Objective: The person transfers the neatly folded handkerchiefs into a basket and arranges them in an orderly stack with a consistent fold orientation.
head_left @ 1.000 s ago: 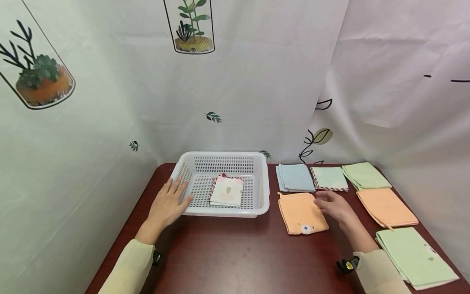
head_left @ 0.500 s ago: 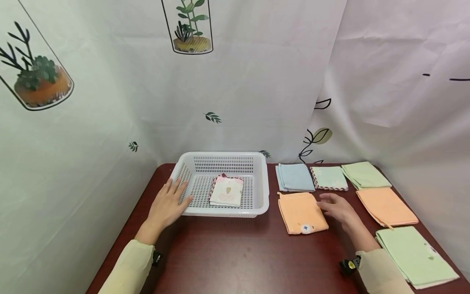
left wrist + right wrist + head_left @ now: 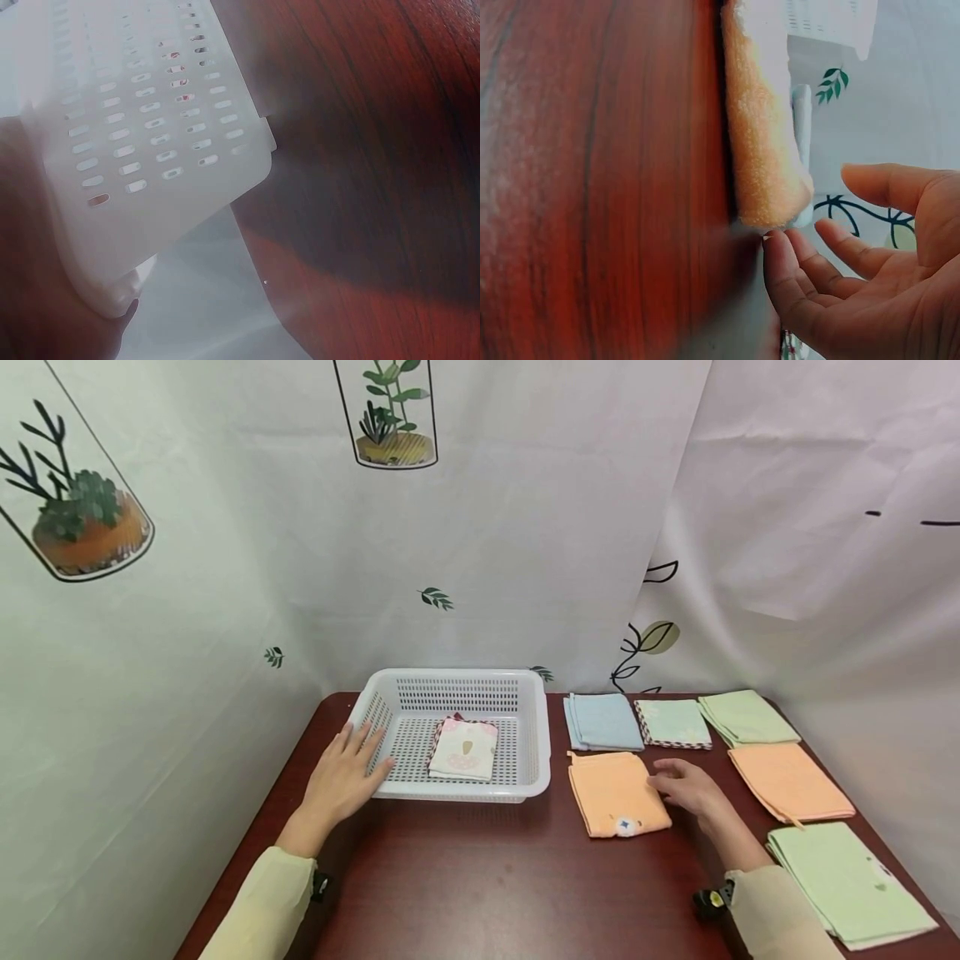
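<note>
Left of my two hands: my left hand, fingers spread and grasping nothing, resting on the left rim of a white slotted basket.
Right: my right hand, released, fingers loosely bent, thumb well apart from them; fingertips at the right edge of a folded orange cloth, contact uncertain.
Orange cloth: flat on the dark red bench, right of the basket, near edge bearing a small round white patch with a blue mark; hanging loop at its far left corner.
Basket contents: one folded white cloth, pink print, red-checked edging, lying on the floor of the basket.
Far row, left to right: a blue cloth; a pale mint cloth with checked trim; a light green cloth.
Right side, toward me: a second orange cloth, then a larger green cloth, partly beside my right sleeve.
</note>
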`<state>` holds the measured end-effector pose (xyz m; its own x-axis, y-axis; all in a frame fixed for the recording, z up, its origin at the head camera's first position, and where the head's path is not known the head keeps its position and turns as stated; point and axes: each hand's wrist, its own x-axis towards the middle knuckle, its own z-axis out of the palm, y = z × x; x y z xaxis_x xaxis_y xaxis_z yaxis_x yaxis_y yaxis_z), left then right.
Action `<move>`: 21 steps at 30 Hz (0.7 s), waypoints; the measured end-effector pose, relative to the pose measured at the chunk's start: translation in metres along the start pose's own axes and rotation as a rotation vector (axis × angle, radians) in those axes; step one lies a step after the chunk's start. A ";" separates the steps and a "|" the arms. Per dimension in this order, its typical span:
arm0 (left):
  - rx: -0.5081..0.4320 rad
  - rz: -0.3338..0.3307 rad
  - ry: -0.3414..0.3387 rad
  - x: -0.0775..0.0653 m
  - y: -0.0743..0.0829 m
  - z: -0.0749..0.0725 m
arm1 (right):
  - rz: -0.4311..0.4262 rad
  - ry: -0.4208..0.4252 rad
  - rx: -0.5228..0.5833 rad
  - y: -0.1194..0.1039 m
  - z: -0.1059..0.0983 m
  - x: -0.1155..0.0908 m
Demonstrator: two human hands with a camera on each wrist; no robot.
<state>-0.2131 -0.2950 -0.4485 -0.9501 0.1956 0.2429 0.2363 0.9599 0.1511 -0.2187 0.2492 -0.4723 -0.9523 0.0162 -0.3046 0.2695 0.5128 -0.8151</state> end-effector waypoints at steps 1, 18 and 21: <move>0.001 0.001 -0.002 0.000 0.000 0.000 | 0.002 -0.003 -0.001 0.001 0.000 0.001; -0.002 -0.005 -0.016 0.001 -0.001 -0.001 | 0.002 -0.002 -0.065 -0.001 0.005 0.003; -0.009 -0.002 -0.004 0.000 0.000 -0.001 | 0.005 0.005 -0.099 -0.001 0.007 0.004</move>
<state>-0.2132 -0.2953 -0.4473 -0.9515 0.1941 0.2387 0.2358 0.9585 0.1602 -0.2219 0.2432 -0.4763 -0.9519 0.0233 -0.3056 0.2590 0.5947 -0.7611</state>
